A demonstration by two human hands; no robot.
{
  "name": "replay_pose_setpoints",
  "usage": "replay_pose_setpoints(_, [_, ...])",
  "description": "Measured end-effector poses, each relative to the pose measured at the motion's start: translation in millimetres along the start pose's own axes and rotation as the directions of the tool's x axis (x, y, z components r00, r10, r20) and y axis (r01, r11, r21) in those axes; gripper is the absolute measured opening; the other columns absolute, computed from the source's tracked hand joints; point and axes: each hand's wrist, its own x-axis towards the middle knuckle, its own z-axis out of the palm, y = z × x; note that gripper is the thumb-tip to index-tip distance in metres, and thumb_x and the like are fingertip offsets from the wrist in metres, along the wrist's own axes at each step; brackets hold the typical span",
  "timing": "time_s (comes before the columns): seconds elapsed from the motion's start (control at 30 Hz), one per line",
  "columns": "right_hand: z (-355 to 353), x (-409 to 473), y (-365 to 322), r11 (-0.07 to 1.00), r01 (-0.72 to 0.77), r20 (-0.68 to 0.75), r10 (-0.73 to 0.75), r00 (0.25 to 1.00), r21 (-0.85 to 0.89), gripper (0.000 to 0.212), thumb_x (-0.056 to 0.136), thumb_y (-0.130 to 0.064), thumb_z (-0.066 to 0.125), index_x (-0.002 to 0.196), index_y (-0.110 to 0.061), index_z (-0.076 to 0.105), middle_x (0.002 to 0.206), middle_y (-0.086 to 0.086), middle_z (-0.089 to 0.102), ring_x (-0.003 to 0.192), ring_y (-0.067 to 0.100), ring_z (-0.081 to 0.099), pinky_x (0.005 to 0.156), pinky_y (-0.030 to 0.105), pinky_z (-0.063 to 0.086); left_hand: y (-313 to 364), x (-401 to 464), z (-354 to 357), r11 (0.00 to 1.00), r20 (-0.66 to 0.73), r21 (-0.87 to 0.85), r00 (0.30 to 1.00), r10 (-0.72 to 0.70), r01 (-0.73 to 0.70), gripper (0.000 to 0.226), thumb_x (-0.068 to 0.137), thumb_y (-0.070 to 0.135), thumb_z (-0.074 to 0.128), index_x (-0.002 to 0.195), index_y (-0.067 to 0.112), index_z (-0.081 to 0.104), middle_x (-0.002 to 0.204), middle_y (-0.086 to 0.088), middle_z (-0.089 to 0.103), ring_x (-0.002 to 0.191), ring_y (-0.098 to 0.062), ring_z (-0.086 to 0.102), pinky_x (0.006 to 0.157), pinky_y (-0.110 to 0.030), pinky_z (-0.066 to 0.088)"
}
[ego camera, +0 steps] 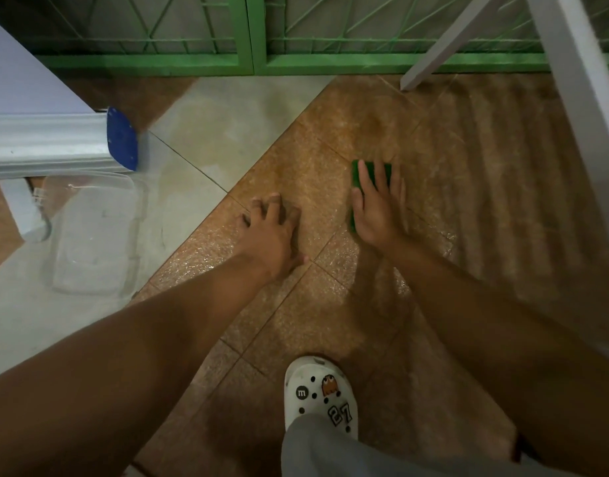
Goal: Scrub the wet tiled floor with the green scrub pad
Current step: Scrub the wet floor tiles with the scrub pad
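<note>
Looking down from head height: nearest the viewer, a white clog (322, 390) with small charms stands on brown floor tiles (296, 321) that shine with water, a grey trouser leg just above it. Two bare forearms reach forward from the bottom corners. The left hand (273, 232) is planted on the tile with fingers spread and bent at the tips, holding nothing and seemingly taking body weight. Just to its right and slightly further away, the right hand (377, 206) lies flat with straight fingers on the green scrub pad (356, 172), pressing it against the floor rather than gripping it; only the pad's far end and left edge show around the hand. To the left, on paler grey flooring, sit a clear plastic container (93, 235) and a silver ladder foot with a blue cap (122, 139). Furthest away runs a green metal gate (251, 36), with a white frame leg (433, 46) at right. Risks, as a judgement: the bracing palm or the clog could slide on the slick tile, and the ungripped pad could slip from under the flat hand on a hard stroke.
</note>
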Motion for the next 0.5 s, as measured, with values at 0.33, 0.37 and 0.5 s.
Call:
replay_pose_setpoints(0.33, [4.5, -21.0, -7.9, 0.997, -0.078, 0.012, 0.078, 0.997, 0.01, 0.06, 0.11, -0.046, 0.023, 0.164, -0.025, 0.011, 0.172, 0.01, 0.001, 0.155, 0.041, -0.012, 0.126, 0.053, -0.005, -4.7, -6.6, -4.6, 1.0, -0.002, 0.011, 1.0, 0.023, -0.023, 0.097, 0.09, 0.069, 0.057, 0.164, 0.029, 0.007, 0.169, -0.014, -0.006, 0.153, -0.048, -0.001, 0.121, -0.066, 0.015])
replay_pose_setpoints(0.37, [9.2, -41.3, -10.4, 0.998, -0.066, 0.015, 0.065, 0.998, 0.019, 0.06, 0.11, -0.047, 0.023, 0.164, -0.025, 0.011, 0.172, 0.009, 0.001, 0.155, 0.04, -0.013, 0.126, 0.052, -0.007, -4.7, -6.6, -4.5, 1.0, -0.004, 0.016, 1.0, 0.024, -0.024, 0.097, 0.09, 0.069, 0.057, 0.164, 0.029, 0.007, 0.169, -0.014, -0.006, 0.153, -0.048, -0.001, 0.121, -0.066, 0.015])
replay_pose_setpoints(0.5, [27.5, -124.2, -12.5, 0.999, 0.01, -0.029, -0.01, 1.0, 0.034, 0.057, 0.111, -0.042, 0.028, 0.163, -0.019, 0.022, 0.171, 0.011, 0.011, 0.156, 0.039, -0.01, 0.126, 0.057, 0.004, -5.0, -6.5, -1.3, 0.999, -0.022, 0.028, 1.0, 0.022, -0.021, 0.098, 0.09, 0.07, 0.056, 0.163, 0.03, 0.005, 0.169, -0.014, -0.007, 0.153, -0.047, -0.001, 0.12, -0.065, 0.015])
